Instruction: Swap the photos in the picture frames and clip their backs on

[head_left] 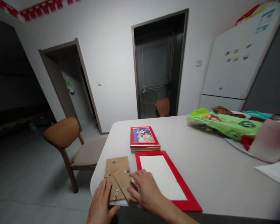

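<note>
A brown backing board [120, 180] with small metal clips and a slanting stand flap lies at the table's near left corner. My left hand [100, 200] rests along its left edge, fingers stretched out and thumb apart. At the board's right edge is my right hand [147, 189], its index finger by a metal clip and its thumb spread below. Some whitish material shows under the board's near edge. Beside my right hand and partly behind it lies a red picture frame [179, 183] with a plain white inside. Farther back sits a red-framed photo [143, 137] on a small stack.
A green plastic package [231, 123] and a pinkish, cloudy container [270, 140] stand on the right of the white table [207, 165]. White paper [275, 172] lies at the right edge. A wooden chair [63, 133] is at the left; another chair [162, 107] stands beyond the table.
</note>
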`<state>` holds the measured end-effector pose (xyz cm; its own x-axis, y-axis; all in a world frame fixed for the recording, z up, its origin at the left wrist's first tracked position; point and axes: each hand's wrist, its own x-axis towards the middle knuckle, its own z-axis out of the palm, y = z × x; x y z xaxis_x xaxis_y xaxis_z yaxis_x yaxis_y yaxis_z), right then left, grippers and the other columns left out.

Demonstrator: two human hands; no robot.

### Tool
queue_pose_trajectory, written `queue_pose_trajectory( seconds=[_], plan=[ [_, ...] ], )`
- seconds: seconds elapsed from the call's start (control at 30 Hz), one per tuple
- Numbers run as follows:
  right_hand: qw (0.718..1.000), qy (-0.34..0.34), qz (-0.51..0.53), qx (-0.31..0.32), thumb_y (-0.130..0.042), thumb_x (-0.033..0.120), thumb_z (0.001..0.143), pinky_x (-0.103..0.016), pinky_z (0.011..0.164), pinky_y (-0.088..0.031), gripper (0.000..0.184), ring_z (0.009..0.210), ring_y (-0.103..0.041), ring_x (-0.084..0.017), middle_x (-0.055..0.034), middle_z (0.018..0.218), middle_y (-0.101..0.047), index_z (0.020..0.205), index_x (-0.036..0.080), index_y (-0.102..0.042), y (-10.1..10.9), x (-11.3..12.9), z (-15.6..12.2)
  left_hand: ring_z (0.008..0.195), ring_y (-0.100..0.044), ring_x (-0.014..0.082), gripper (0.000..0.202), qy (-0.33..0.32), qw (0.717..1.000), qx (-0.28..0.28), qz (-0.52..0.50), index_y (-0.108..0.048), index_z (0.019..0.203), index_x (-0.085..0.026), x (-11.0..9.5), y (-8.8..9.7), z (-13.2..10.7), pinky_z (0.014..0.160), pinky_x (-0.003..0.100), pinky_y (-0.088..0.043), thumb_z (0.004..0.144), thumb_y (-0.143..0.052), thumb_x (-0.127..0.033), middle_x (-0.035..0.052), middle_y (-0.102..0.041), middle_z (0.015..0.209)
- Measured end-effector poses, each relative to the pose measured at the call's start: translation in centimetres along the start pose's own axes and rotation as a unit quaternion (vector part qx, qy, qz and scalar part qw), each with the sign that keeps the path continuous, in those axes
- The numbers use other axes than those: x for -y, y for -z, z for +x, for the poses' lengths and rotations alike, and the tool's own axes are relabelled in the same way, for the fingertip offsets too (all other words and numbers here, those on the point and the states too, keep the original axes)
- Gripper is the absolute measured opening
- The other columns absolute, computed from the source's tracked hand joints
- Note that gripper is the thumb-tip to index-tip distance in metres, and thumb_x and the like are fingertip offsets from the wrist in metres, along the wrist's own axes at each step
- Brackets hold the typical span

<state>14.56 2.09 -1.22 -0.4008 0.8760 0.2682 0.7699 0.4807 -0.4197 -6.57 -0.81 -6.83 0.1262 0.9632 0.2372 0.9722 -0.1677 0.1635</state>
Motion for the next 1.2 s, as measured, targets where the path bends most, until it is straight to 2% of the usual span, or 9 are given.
queue_pose_trajectory(
  seconds=[0.1,0.2,0.3,0.4,0.53,0.7,0.83,1.0,1.2],
  plan=[
    [1.000,-0.010,0.001,0.029,-0.059,0.039,0.058,-0.038,0.077,-0.032,0.045,0.090,-0.043,-0.025,-0.0085,0.096,-0.052,0.098,0.019,-0.053,-2.5,2.6,0.9,0.112,-0.040,0.0232,0.050,-0.084,0.993,-0.077,0.013,-0.046,0.113,-0.018,2.2,-1.3,-0.3,0.089,0.038,-0.040,0.064,-0.058,-0.024,0.0118,-0.044,0.123],
    [0.997,-0.031,0.055,0.034,-0.059,0.026,0.056,-0.034,0.077,-0.034,0.047,0.091,-0.042,-0.023,-0.0083,0.100,-0.048,0.103,0.020,-0.050,-3.1,3.1,1.6,0.101,-0.052,0.0215,0.045,-0.132,0.984,-0.121,0.011,-0.050,0.108,-0.023,3.0,-0.7,0.0,0.080,0.033,-0.047,0.064,-0.061,-0.030,0.0079,-0.055,0.112],
    [0.994,-0.025,0.106,-0.003,-0.056,0.019,0.056,-0.032,0.078,-0.035,0.047,0.092,-0.042,-0.020,-0.0062,0.098,-0.046,0.103,0.021,-0.050,-1.0,2.5,1.2,0.099,-0.054,0.0207,0.043,-0.164,0.975,-0.150,-0.003,-0.049,0.108,-0.024,1.7,1.3,0.7,0.079,0.031,-0.048,0.067,-0.059,-0.035,0.0066,-0.056,0.111],
    [0.990,-0.016,0.133,-0.054,-0.054,0.016,0.055,-0.030,0.080,-0.035,0.043,0.093,-0.041,-0.019,-0.0051,0.096,-0.047,0.098,0.021,-0.053,2.3,0.9,-0.5,0.107,-0.047,0.0223,0.047,-0.187,0.968,-0.168,-0.018,-0.045,0.113,-0.020,-1.8,2.9,1.4,0.084,0.034,-0.045,0.070,-0.056,-0.035,0.0097,-0.050,0.118],
    [0.987,-0.059,0.138,-0.053,-0.048,0.014,0.057,-0.030,0.084,-0.035,0.039,0.093,-0.044,-0.018,-0.0058,0.098,-0.049,0.095,0.021,-0.057,5.3,-3.2,-3.9,0.108,-0.046,0.0227,0.046,-0.238,0.961,-0.129,-0.051,-0.046,0.112,-0.018,-7.7,2.4,2.3,0.085,0.034,-0.045,0.070,-0.057,-0.035,0.0115,-0.050,0.117],
    [0.987,-0.120,0.095,-0.042,-0.048,0.020,0.060,-0.032,0.085,-0.035,0.037,0.094,-0.046,-0.020,-0.0068,0.098,-0.053,0.095,0.020,-0.060,5.7,-7.5,-6.3,0.106,-0.047,0.0258,0.045,-0.244,0.963,-0.066,-0.097,-0.052,0.105,-0.016,-12.2,0.0,3.6,0.084,0.038,-0.045,0.065,-0.063,-0.033,0.0143,-0.052,0.115],
    [0.990,-0.123,0.051,-0.055,-0.048,0.019,0.059,-0.032,0.083,-0.035,0.037,0.091,-0.046,-0.020,-0.0073,0.097,-0.054,0.093,0.019,-0.061,4.7,-8.8,-5.9,0.104,-0.049,0.0271,0.039,-0.215,0.969,-0.016,-0.117,-0.055,0.101,-0.015,-13.1,-0.3,4.5,0.084,0.042,-0.044,0.065,-0.061,-0.030,0.0147,-0.053,0.113],
    [0.992,-0.115,-0.015,-0.054,-0.049,0.021,0.060,-0.034,0.077,-0.034,0.035,0.089,-0.045,-0.021,-0.0053,0.095,-0.055,0.093,0.024,-0.060,3.9,-9.1,-5.6,0.110,-0.043,0.0273,0.033,-0.180,0.974,0.066,-0.123,-0.054,0.101,-0.017,-13.1,0.9,4.4,0.091,0.050,-0.034,0.069,-0.055,-0.024,0.0114,-0.052,0.115],
    [0.994,-0.097,-0.019,-0.046,-0.047,0.030,0.068,-0.033,0.077,-0.034,0.030,0.090,-0.044,-0.020,-0.0062,0.097,-0.054,0.096,0.024,-0.059,4.6,-9.3,-5.8,0.115,-0.036,0.0292,0.051,-0.188,0.968,0.089,-0.137,-0.047,0.110,-0.013,-13.0,1.3,3.5,0.094,0.053,-0.027,0.067,-0.057,-0.038,0.0149,-0.045,0.122]
  ],
)
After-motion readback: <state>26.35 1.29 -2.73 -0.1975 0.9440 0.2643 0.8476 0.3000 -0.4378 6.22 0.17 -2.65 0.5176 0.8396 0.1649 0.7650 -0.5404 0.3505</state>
